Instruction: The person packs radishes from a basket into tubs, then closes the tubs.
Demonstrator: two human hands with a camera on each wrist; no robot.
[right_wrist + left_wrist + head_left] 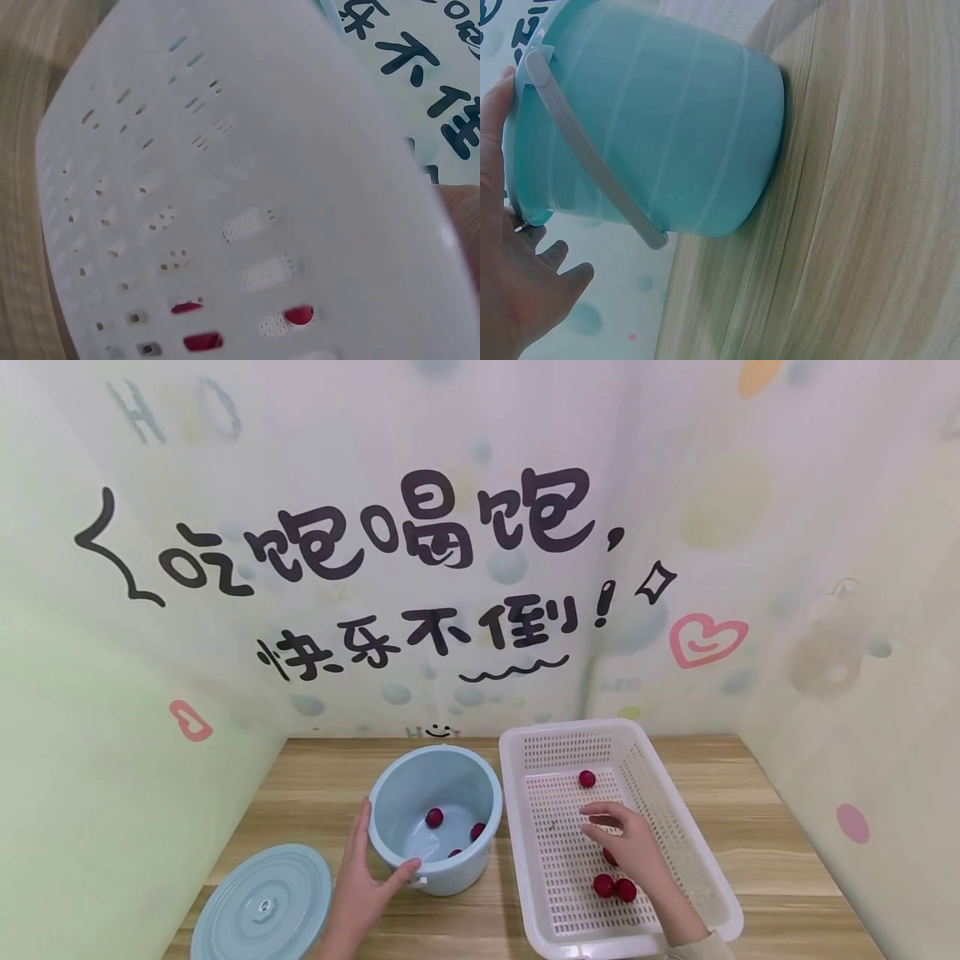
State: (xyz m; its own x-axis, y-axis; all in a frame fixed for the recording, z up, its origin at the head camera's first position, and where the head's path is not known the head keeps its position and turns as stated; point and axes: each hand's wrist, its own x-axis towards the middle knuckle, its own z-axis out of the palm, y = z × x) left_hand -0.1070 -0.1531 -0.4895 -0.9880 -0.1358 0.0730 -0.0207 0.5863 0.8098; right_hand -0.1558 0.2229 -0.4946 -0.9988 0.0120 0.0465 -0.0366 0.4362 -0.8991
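Observation:
A light blue bucket stands on the table with three small dark red round fruits inside. My left hand rests against its rim, thumb extended at the front and fingers along the left side. In the left wrist view the thumb touches the rim, and some fingertips hang free below it. To the right is a white perforated basket holding several more red fruits. My right hand hovers over the basket with fingers loosely bent and nothing between them. In the right wrist view the basket's wall hides most of this hand.
A round blue lid with a small knob lies left of the bucket. The bucket's pale handle hangs down its side. Wooden table surface runs back to a printed wall. Basket and bucket stand close together.

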